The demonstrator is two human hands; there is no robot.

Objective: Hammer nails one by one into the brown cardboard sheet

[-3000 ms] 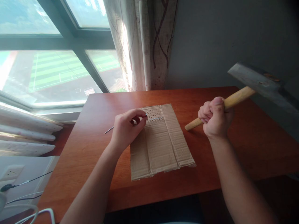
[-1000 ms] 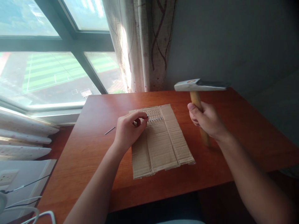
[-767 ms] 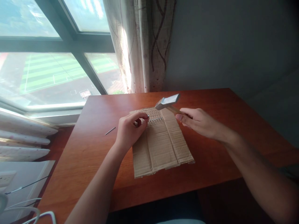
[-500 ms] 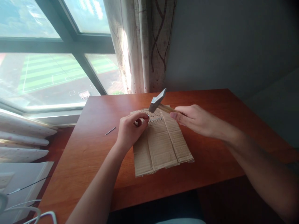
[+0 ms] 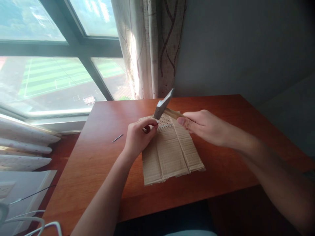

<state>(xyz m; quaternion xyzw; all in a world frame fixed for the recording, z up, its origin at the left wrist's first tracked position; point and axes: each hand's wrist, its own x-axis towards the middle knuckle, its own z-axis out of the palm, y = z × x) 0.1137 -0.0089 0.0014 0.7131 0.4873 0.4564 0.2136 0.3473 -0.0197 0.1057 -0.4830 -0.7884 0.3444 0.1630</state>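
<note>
A flat piece of brown cardboard (image 5: pixel 169 154) lies on the red-brown wooden table (image 5: pixel 98 164). At its far end sits a small pale block (image 5: pixel 164 122) studded with rows of nails. My left hand (image 5: pixel 137 137) pinches a nail upright at the block's left edge, thumb and forefinger closed on it. My right hand (image 5: pixel 204 126) grips the wooden handle of a hammer (image 5: pixel 163 105). The steel head hangs just above the pinched nail, tilted down to the left.
A single loose nail (image 5: pixel 117 138) lies on the table left of my left hand. A window (image 5: pixel 49 55) and a patterned curtain (image 5: pixel 152 49) stand behind the table; a grey wall is at the right. White cables (image 5: pixel 29 223) and a socket are at lower left.
My right hand swung the hammer from high at the right down and leftward, until its head came over the nail. My left hand kept its pinch at the block.
</note>
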